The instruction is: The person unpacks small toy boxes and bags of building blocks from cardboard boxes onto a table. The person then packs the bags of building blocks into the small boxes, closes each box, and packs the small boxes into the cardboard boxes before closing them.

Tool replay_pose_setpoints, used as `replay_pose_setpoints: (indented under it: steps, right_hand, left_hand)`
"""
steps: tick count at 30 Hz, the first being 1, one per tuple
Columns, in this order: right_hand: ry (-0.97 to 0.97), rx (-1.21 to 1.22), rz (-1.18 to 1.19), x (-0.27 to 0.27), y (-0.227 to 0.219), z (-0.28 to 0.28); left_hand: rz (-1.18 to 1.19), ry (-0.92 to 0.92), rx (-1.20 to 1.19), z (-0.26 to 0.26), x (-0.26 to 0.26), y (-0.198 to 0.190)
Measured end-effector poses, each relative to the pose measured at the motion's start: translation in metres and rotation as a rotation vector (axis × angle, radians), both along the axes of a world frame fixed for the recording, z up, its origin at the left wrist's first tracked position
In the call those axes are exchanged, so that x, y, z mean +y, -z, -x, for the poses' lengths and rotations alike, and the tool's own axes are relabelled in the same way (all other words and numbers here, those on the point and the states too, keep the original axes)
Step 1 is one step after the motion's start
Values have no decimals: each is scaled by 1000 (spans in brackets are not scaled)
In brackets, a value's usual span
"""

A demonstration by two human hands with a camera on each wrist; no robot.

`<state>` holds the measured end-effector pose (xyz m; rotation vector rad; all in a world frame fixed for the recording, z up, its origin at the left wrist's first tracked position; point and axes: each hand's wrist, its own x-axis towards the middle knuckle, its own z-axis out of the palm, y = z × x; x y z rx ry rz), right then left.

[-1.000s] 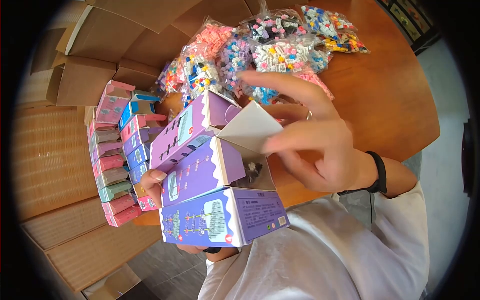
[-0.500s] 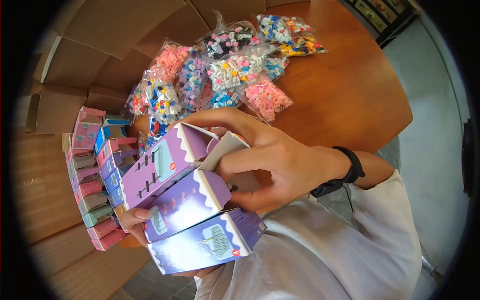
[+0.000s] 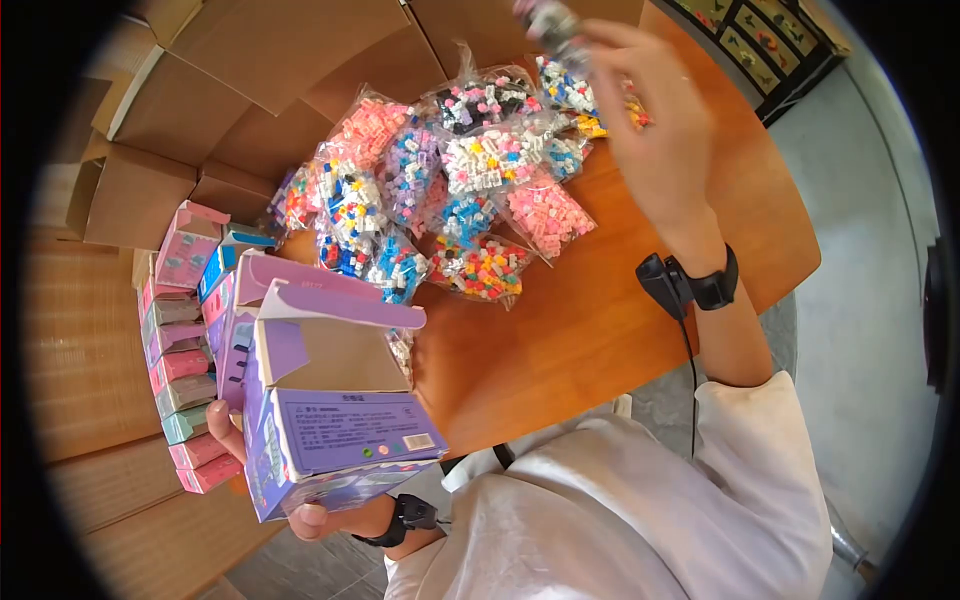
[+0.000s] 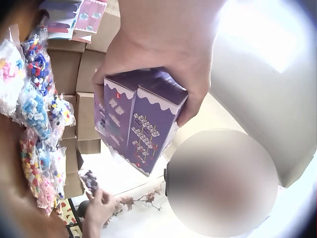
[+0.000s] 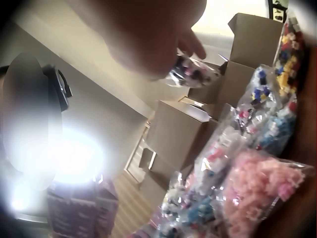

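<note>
The left hand (image 4: 163,44) grips a bundle of purple boxes (image 4: 151,126), fingers on one side and thumb on the other. In the head view the front purple box (image 3: 350,430) has its flap up and its opening shows a bare cardboard inside. The right hand (image 3: 660,130), raised over the table's far side, pinches a small clear bag of dark, pink and white pieces (image 3: 552,30). That bag (image 5: 190,74) hangs from the fingers in the right wrist view, partly behind the hand.
Several clear bags of colourful bricks (image 3: 490,160) lie heaped on the wooden table (image 3: 700,320). Opened small boxes (image 3: 185,375) stand in stacked rows at the left. Large cardboard boxes (image 3: 270,60) line the back, and a dark display rack (image 3: 765,50) stands at the back right.
The right hand has come out of the open box with a bag and risen up and right. The left hand has lowered and turned the boxes. A bag of red and yellow pieces is now visible.
</note>
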<state>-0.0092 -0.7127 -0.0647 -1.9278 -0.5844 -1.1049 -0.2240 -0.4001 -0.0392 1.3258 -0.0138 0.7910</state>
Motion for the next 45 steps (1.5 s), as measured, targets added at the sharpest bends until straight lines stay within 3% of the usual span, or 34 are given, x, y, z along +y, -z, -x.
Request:
replay_pose_setpoints:
  steps: [1,2,3,5,6,8,10,12,17,19,21,24,25,27,29,31,33,36,39,40,43,45]
  right_hand:
    - [118,87,262,-1,7,-2]
    - [162,65,433,0,14,-6]
    - [159,62,433,2,19,-7]
    - [193,-3,365,15,16,-1]
    - [173,-6,365,17,9,4]
    - [-58,-56,162,24,-19,25]
    - [-664,233,-90,24,-18,51]
    - [-982,457,-134,40,-21,77]
    - [-933,318,78,61,-5,89]
    - [-956,482,40,59,-5,96]
    - [-1024,506,-67,64,2,99]
    - [-940,538,-564,77,-1,109]
    - [-943,537,-565,73,-2,104]
    - [-894,369,-234,62,-1,92]
    - [-862,376,-238,64,-2,96]
    - [-903,356,-1,62,-13,92]
    - [-959,424,-77,65,-10,90]
    - [-1022,372,78,59,-7,83]
    - [-1122,425,-49,60,-5,85]
    - [-1190,548,-167,59,-18,88]
    - [-1167,664,-263,49,-25,82]
    - [-1126,541,-99,32,-29,68]
  left_hand:
    - [-9,75,9,-3,-2,-4]
    - [10,-153,130,-9,-19,-12]
    - [11,-156,127,-9,-16,-11]
    - [-20,51,66,-8,-10,-10]
    - [-20,-4,66,-9,-11,-7]
    - [-32,-61,131,-15,-21,-14]
    - [-19,-72,200,-20,-30,-19]
    - [-58,-90,208,-23,-38,-18]
    - [-238,-74,243,-25,-45,-11]
    - [-249,-69,243,-26,-43,-11]
    - [-153,-42,276,-26,-43,-13]
    - [-105,-29,244,-25,-42,-12]
    - [-80,-23,227,-25,-41,-12]
    - [-88,-42,213,-26,-46,-16]
    - [-94,-66,197,-27,-49,-16]
    - [-341,-134,132,-27,-48,-11]
    - [-384,-220,163,-20,-47,-7]
    - [-326,38,76,-20,-41,-6]
    - [-414,-35,40,-19,-42,-5]
    - [-122,-64,113,-12,-46,-5]
    - [-204,-165,94,-7,-31,-11]
    - [-243,-237,132,-4,-28,-17]
